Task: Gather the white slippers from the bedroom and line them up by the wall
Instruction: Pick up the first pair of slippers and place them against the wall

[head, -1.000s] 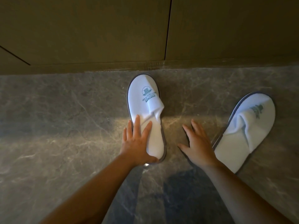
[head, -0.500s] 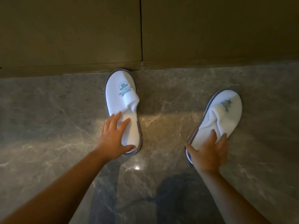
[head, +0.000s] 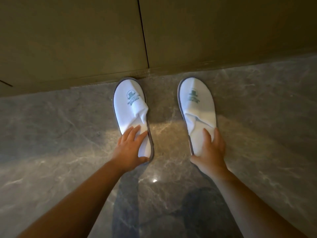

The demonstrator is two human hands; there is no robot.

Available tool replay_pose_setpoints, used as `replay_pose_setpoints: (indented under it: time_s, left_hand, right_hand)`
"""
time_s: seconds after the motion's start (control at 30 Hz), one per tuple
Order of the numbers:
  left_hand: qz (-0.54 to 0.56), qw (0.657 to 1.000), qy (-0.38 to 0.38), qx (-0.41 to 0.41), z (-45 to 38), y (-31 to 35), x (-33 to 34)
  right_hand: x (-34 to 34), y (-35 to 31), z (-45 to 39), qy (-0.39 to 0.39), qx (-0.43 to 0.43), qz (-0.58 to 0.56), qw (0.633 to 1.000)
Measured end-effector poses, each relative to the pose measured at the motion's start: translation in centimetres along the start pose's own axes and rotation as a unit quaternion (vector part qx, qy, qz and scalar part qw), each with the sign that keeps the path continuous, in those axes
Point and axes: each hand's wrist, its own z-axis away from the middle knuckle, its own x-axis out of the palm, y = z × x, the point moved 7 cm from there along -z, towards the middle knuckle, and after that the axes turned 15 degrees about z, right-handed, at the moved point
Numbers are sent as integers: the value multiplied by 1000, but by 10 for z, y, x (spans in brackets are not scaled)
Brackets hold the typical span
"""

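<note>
Two white slippers with green logos and grey soles lie on the marble floor, toes pointing at the wall (head: 85, 40). The left slipper (head: 130, 107) touches the wall base with its toe. The right slipper (head: 197, 103) lies parallel to it, about a slipper's width to the right, its toe close to the wall. My left hand (head: 130, 148) grips the left slipper's heel, fingers on the insole and thumb around the back edge. My right hand (head: 211, 150) holds the right slipper's heel the same way.
The wall is made of olive-brown panels with a dark vertical seam (head: 143, 35) just above the left slipper. The glossy grey marble floor (head: 60, 134) stretches to both sides, with my shadow on it near my arms.
My right hand took hold of the right slipper, which lay slanted and far right, and turned it straight and brought it closer to the wall beside the left one. My left hand stayed on its slipper.
</note>
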Motion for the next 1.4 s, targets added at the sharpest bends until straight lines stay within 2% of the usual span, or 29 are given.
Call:
replay_pose_setpoints:
  time_s: [0.17,0.3,0.47,0.77,0.97,1.4]
  left_hand:
    - [2,1000,2,-3,2,2,1]
    - [-1,1000,-8,1,2,-2,1]
    - [1,1000,-18,17,5,-8,4]
    - [-8,999,-18,30,8,-10,4]
    - [-29,999,-18,29,9,-10,7]
    - [-29,999,-23,35,8,-11,7]
  right_hand:
    - [-6,-34,-14,20,-56,6,998]
    - [2,-42,-15,-3,-77,43,996]
    - [2,-46,-11,31,-74,57,995]
    - [13,-61,-5,33,-60,23,997]
    - [16,-65,-3,28,-76,23,996]
    - [16,-70,-2,23,-55,24,998]
